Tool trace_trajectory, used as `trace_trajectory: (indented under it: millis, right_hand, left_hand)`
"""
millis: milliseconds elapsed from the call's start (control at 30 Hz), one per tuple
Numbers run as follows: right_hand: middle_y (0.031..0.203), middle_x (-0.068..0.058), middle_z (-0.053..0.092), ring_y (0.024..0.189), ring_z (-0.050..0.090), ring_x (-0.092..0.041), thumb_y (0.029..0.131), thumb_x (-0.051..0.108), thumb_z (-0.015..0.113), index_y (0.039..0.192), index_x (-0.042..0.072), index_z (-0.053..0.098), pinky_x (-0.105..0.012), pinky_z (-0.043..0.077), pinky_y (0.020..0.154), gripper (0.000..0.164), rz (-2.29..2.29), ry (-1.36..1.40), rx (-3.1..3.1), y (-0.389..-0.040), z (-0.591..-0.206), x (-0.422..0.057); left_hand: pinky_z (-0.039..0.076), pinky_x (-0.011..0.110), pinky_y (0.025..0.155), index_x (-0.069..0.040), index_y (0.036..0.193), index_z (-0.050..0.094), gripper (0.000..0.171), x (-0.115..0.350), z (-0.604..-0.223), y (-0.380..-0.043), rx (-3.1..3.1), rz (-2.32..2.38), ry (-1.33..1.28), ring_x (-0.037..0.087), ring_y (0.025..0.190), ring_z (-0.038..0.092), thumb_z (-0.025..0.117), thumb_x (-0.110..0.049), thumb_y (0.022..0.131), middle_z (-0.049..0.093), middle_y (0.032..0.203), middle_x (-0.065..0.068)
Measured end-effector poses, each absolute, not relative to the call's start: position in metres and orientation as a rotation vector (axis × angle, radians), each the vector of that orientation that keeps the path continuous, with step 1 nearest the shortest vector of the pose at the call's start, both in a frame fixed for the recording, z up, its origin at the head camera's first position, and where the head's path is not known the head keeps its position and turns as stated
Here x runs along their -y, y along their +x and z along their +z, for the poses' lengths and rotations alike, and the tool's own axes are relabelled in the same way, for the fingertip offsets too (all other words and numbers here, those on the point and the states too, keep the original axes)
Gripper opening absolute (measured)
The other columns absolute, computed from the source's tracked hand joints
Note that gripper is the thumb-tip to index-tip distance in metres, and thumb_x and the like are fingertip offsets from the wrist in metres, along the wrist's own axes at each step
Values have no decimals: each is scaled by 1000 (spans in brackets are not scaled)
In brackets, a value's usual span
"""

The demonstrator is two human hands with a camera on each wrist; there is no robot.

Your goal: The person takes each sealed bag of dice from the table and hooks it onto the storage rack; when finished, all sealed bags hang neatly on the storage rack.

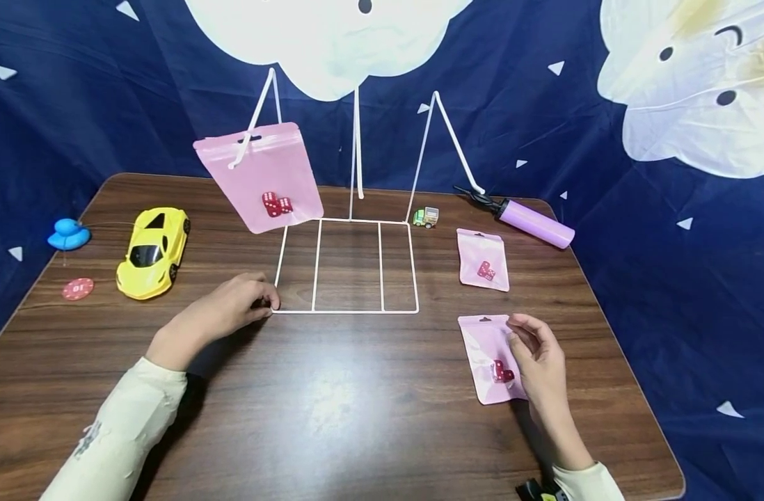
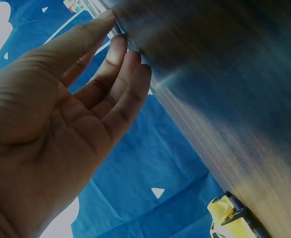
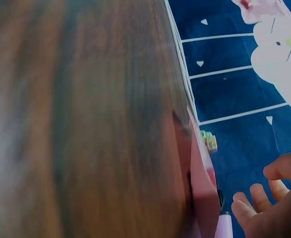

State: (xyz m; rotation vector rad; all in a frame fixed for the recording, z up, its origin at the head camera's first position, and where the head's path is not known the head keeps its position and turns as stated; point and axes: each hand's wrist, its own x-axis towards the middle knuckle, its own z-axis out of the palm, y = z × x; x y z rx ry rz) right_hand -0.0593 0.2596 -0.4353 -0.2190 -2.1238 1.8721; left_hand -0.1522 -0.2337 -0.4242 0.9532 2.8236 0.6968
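A white wire display rack (image 1: 347,312) with upright hooks stands mid-table. My left hand (image 1: 238,303) pinches its near left corner between thumb and fingers. From the rack's left hook hangs a large pink zip pouch (image 1: 263,163) showing red dice. My right hand (image 1: 541,362) is over the right edge of a second pink pouch (image 1: 479,341), its fingers loosely bent. In the right wrist view, those fingers (image 3: 259,198) are apart from the pouch (image 3: 203,183). Beyond it lies a smaller pink pouch (image 1: 472,243), also showing red dice.
On the left are a yellow toy car (image 1: 153,254), a blue rubber duck (image 1: 69,235) and a red poker chip (image 1: 78,289). A small toy truck (image 1: 426,217) and a purple pump (image 1: 536,223) lie at the back right. Blue patterned cloth (image 1: 513,42) hangs behind the table.
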Motion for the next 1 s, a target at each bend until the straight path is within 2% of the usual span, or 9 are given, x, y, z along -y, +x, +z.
trace_trajectory:
  millis: [200,300,367,533,600,1000]
  right_hand:
    - [117,3,73,114,69,-8,99,-19,56,132,-18,58,-12,52,95,33,1804,-260,2184,-52,-434,-273]
    - [116,6,72,111,68,-4,100,-17,59,132,-16,60,-10,51,94,32,1726,-269,2275,-49,-436,-281]
    - [118,1,72,109,67,1,100,-15,61,132,-14,61,-9,50,93,32,1648,-281,2355,-46,-437,-286]
    - [131,-26,68,105,62,9,102,-10,62,135,-10,62,-7,48,90,33,1504,-311,2513,-39,-438,-298]
    - [133,-32,66,103,60,11,102,-10,62,135,-10,62,-6,47,88,33,1477,-315,2553,-36,-439,-303]
    - [118,-31,72,93,57,8,98,-10,67,129,-11,64,-7,45,80,32,1297,-225,2674,-38,-446,-308]
  left_hand:
    - [56,51,81,-10,90,74,19,233,-424,-152,-2839,675,985,26,86,65,82,7,89,62,90,2]
    - [56,52,82,-10,90,73,19,233,-425,-152,-2841,668,974,27,86,64,81,8,89,62,91,3]
    - [56,52,82,-10,90,73,19,234,-425,-151,-2842,667,971,27,86,65,81,8,89,62,90,3]
    - [57,51,81,-10,91,74,19,234,-427,-151,-2844,668,984,27,86,65,82,7,89,61,90,1]
    - [57,50,81,-10,92,74,18,234,-427,-150,-2846,667,989,27,87,65,82,7,89,61,91,1]
    - [58,52,84,-8,92,74,17,234,-425,-150,-2841,663,999,28,89,66,81,7,90,62,93,3]
